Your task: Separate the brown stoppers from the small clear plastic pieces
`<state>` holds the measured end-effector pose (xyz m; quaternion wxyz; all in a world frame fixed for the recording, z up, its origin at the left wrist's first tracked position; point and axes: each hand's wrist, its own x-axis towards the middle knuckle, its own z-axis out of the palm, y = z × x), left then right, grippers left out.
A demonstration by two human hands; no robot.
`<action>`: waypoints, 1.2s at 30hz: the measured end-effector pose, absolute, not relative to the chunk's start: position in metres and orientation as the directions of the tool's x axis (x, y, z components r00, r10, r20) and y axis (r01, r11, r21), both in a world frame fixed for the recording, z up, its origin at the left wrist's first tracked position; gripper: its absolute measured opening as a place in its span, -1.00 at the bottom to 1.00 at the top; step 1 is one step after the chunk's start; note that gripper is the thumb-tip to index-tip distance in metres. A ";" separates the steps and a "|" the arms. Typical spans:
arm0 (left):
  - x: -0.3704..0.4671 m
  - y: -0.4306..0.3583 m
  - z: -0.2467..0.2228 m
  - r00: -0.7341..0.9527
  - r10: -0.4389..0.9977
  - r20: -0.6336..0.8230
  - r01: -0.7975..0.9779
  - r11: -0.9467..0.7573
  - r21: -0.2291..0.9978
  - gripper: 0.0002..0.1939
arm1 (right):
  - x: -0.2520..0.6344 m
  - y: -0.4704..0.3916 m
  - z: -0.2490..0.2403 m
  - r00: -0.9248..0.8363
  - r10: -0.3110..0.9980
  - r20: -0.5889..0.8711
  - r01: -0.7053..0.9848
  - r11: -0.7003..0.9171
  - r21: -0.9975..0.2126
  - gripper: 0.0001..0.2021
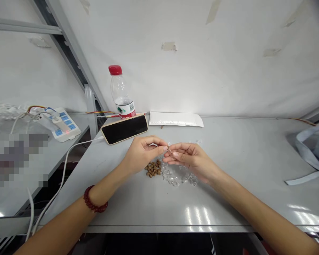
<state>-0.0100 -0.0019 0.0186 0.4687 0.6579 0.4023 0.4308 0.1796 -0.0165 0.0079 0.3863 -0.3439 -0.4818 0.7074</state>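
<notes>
Over the middle of the table, my left hand and my right hand meet with their fingertips pinched. Between them is a small clear plastic piece, with a brownish spot at its left end; fingers partly cover it. Thumb and forefinger of each hand close on this piece. Just below my left hand lies a heap of small brown pellets. Several loose clear plastic pieces are spread under and beside my right hand. A dark red bead bracelet circles my left wrist.
Behind my left hand a phone leans, plugged into a white cable, before a red-capped bottle. A flat white packet lies by the wall. A power strip sits on the left surface; a grey strap lies at the right.
</notes>
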 end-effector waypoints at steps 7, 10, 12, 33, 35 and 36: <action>-0.004 -0.004 0.014 0.287 0.946 0.149 0.057 -0.172 0.983 -0.90 | 0.176 -0.016 0.003 -0.380 0.924 -0.044 -0.331 -0.181 -0.926 -0.87; -0.003 -0.006 0.017 0.288 0.937 0.198 0.063 -0.225 0.972 -0.90 | 0.176 -0.017 0.006 -0.369 0.929 -0.041 -0.310 -0.165 -0.936 -0.90; -0.005 -0.005 0.019 0.276 0.942 0.192 0.122 -0.233 0.965 -0.89 | 0.177 -0.017 0.009 -0.350 0.936 -0.041 -0.284 -0.148 -0.947 -0.90; 0.043 0.089 0.005 0.415 0.896 0.156 0.757 -0.435 0.488 -0.82 | 0.221 0.022 0.010 -0.102 0.994 -0.033 -0.133 -0.047 -0.990 -0.77; 0.042 0.083 0.010 0.395 0.905 0.156 0.752 -0.416 0.511 -0.86 | 0.218 0.019 0.009 -0.146 0.989 -0.031 -0.104 -0.047 -0.993 -0.79; 0.040 0.076 0.013 0.373 0.914 0.161 0.739 -0.398 0.543 -0.88 | 0.216 0.017 0.009 -0.171 0.985 -0.030 -0.086 -0.045 -0.995 -0.81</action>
